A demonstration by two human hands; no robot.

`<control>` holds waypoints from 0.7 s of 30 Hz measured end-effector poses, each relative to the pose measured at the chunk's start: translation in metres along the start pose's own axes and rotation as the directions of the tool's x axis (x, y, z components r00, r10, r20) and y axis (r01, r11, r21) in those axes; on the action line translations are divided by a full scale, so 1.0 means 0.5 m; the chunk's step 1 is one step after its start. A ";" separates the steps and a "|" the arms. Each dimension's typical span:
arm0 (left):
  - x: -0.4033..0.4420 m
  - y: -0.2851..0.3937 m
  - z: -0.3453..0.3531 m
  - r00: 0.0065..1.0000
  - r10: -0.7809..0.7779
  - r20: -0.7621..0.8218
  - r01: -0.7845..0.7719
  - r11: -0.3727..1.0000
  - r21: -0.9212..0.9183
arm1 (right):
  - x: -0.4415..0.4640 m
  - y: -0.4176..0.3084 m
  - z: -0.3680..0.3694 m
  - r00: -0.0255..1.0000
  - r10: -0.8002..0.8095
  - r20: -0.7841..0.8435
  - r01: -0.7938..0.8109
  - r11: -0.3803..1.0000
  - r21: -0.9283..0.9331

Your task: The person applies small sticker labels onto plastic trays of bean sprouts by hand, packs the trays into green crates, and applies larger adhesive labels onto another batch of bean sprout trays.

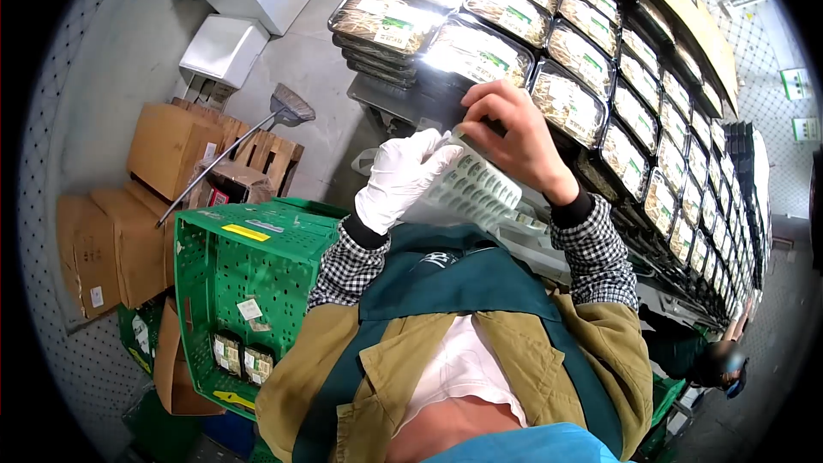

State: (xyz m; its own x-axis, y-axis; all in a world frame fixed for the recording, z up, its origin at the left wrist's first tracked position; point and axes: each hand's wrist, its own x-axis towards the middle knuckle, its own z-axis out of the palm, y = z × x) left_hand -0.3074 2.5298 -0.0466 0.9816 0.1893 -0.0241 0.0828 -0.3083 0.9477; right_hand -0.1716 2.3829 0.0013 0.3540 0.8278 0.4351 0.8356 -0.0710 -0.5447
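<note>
A sheet of small green-and-white labels hangs in front of my chest, curling at its lower edge. My left hand, in a white glove, is closed on the sheet's upper left side. Bare and bent at the fingers, my right hand pinches at the sheet's top edge. Whatever sits between those fingertips is too small to make out. Just beyond my hands, black trays with clear film stand in stacks, filled with pale strands and bearing green-and-white labels.
To the left, a green crate holds two small packs. Cardboard boxes, a wooden pallet, a broom and white boxes stand on the floor. Long rows of trays run right, where another person stands.
</note>
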 end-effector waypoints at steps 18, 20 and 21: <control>-0.074 -0.035 -0.143 0.859 -0.168 -0.484 -0.145 0.826 -0.545 | 0.025 0.222 0.105 0.762 0.527 -0.376 -0.562 0.827 0.020; -0.072 -0.032 -0.149 0.800 -0.143 -0.583 -0.249 0.804 -0.540 | -0.004 0.145 0.054 0.631 0.776 -0.013 -0.685 0.565 0.460; -0.071 -0.037 -0.150 0.783 -0.132 -0.608 -0.290 0.787 -0.544 | -0.017 0.118 0.048 0.655 0.753 0.061 -0.674 0.545 0.498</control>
State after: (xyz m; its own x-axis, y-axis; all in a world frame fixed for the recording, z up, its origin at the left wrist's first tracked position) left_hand -0.3570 2.5989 -0.0395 0.6533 0.7555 0.0496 -0.3128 0.2096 0.9264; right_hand -0.1352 2.3852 -0.0516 0.8356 0.5226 -0.1693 0.0078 -0.3195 -0.9476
